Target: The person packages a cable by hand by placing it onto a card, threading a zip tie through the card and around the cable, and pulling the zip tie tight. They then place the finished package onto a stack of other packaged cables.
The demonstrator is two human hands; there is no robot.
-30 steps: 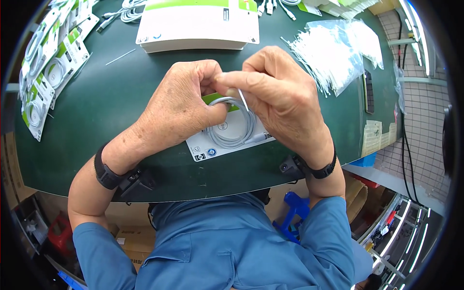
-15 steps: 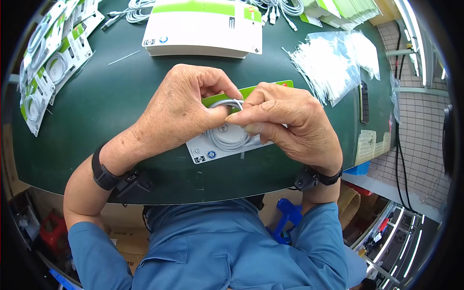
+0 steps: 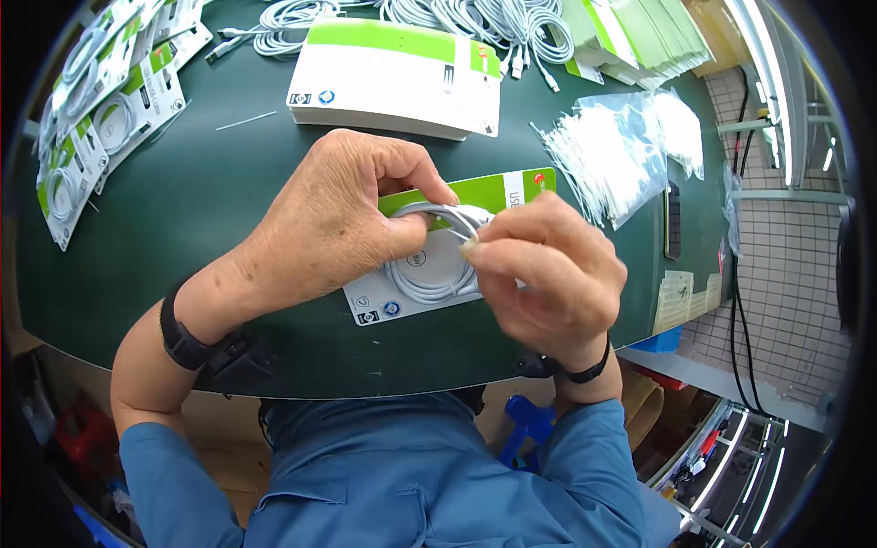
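Note:
A coiled white cable [image 3: 422,290] lies on a green-and-white backing card [image 3: 384,312] in front of me. My left hand [image 3: 352,205] grips the top of the coil, thumb on the near side and fingers curled at the far side. With thumb and fingertips, my right hand [image 3: 557,274] pinches a thin white tie [image 3: 463,230] at the coil's upper right. Its far end runs toward the left fingertips. The cable's right part and the card's lower right corner are hidden behind my right hand.
Beyond my hands stands a stack of backing cards [image 3: 384,78], with coiled cables [image 3: 457,14] behind it. Finished carded cables [image 3: 114,123] lie at the left. At the right are loose white ties [image 3: 594,155] in a plastic bag, and a phone [image 3: 673,219].
My right hand has turned and drawn back slightly from the left fingers, still pinching the tie. More of the card's green top right now shows. The whole view has shifted a little.

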